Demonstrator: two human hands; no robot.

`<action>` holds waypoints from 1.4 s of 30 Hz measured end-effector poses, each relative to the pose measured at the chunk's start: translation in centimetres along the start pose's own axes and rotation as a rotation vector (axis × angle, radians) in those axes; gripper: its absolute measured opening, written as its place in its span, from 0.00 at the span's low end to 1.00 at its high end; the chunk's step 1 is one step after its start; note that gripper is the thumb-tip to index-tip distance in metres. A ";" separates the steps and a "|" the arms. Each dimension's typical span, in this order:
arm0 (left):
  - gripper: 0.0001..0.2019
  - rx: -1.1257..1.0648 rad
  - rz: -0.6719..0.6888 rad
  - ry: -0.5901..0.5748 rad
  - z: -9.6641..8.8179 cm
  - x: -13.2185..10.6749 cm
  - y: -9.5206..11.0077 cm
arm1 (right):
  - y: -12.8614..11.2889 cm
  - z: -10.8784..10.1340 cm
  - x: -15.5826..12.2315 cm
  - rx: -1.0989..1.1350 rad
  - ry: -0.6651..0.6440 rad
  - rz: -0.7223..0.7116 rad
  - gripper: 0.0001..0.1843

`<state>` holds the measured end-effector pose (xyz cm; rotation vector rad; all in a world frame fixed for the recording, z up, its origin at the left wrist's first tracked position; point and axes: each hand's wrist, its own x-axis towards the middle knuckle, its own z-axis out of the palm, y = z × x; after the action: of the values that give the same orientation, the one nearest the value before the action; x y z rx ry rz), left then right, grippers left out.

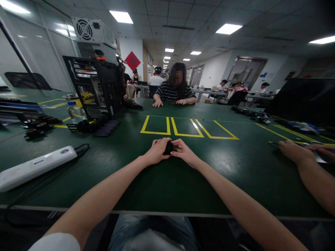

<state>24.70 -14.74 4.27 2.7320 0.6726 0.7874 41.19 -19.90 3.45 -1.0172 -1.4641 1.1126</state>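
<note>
A small black boxy object (168, 148) is at the middle of the green table (167, 188), between my two hands. My left hand (157, 150) is closed around its left side, with the fingers curled over the top. From the right, the fingertips of my right hand (184, 152) press against the object's other side. My fingers cover much of it, so its exact kind cannot be made out. Just beyond my hands, yellow tape (155, 132) outlines several boxes on the tabletop.
At left lie a white power strip (39, 166) and a clear bottle (75, 112) beside an open black computer case (96, 87). A person in a striped top (174, 91) sits opposite. At right, a co-worker's hand (295, 151) works near the table edge.
</note>
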 end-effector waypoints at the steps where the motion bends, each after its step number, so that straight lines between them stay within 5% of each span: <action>1: 0.26 0.003 -0.003 0.003 0.1 0.0 0.0 | 0.1 0.0 0.0 -0.006 0.018 0.006 0.18; 22: 0.26 0.022 0.012 0.018 0.4 0.1 -0.4 | 0.5 -0.1 0.1 0.050 0.002 -0.025 0.20; 29: 0.27 0.026 0.016 0.027 0.5 0.1 -0.5 | -0.1 0.3 0.1 0.036 0.072 0.016 0.11; 42: 0.27 0.007 0.004 0.011 0.3 0.0 -0.3 | 0.3 -0.2 0.2 0.024 0.013 -0.030 0.17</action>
<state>24.77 -14.47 3.91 2.7376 0.6734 0.8038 41.31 -19.60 3.22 -0.9810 -1.4479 1.0985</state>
